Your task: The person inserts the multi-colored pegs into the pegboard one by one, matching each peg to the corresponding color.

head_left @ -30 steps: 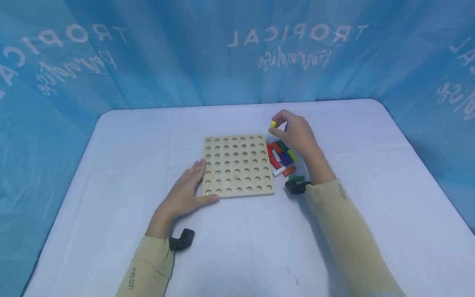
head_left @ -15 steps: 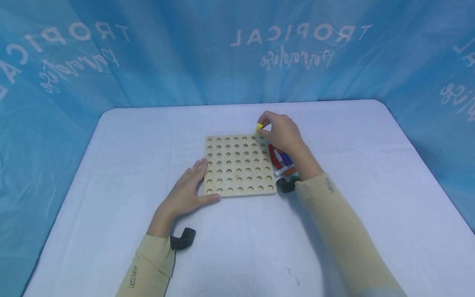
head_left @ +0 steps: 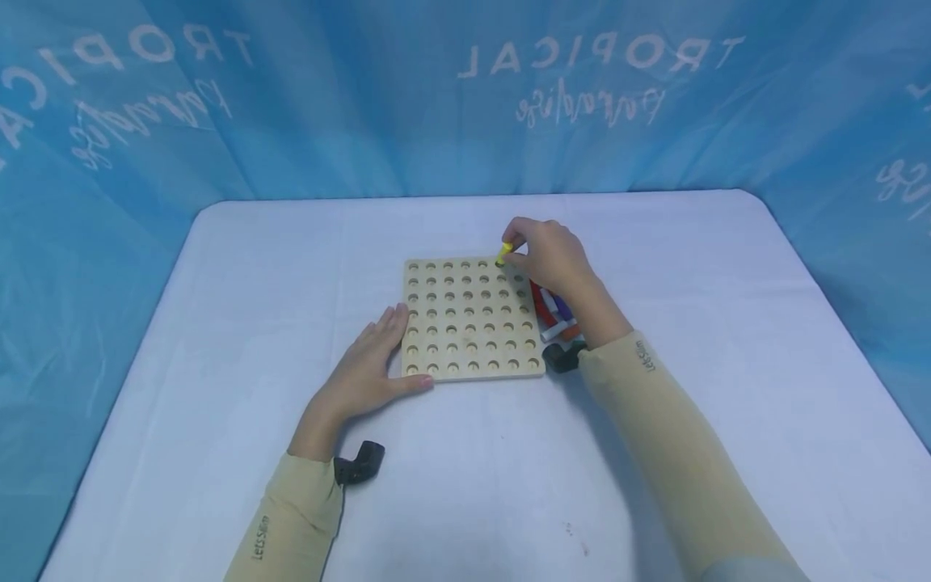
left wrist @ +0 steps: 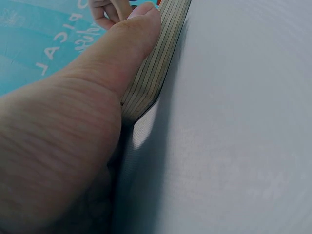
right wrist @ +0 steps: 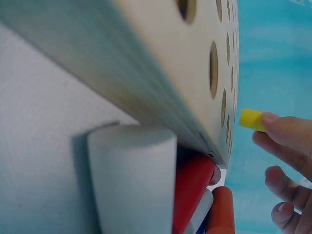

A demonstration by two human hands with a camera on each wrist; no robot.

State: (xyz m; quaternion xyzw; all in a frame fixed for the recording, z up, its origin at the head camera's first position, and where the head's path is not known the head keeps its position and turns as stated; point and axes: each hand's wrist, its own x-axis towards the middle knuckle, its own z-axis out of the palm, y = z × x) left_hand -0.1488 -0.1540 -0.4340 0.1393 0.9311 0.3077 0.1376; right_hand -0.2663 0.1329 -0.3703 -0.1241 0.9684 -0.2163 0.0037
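Note:
A square wooden pegboard (head_left: 460, 320) with rows of round holes lies on the white tablecloth. My left hand (head_left: 364, 368) rests against its left side, fingers straight, thumb along the front edge; the left wrist view shows that thumb touching the layered board edge (left wrist: 157, 61). Between thumb and index finger, my right hand (head_left: 556, 257) pinches a yellow peg (head_left: 507, 249), tilted over the back row near the right corner. In the right wrist view the yellow peg (right wrist: 251, 119) stands out from the board's face; whether its lower end is inside a hole cannot be told.
Beside the board's right edge lie several loose pegs, partly hidden under the right forearm: a white peg (head_left: 556, 330), red, purple and orange ones. The right wrist view shows a white peg (right wrist: 132, 180) up close. A blue printed curtain (head_left: 364, 97) hangs behind the table.
My right hand has carried the yellow peg left from beyond the loose pegs to the board's back row, then stayed there. The left hand keeps its place on the board.

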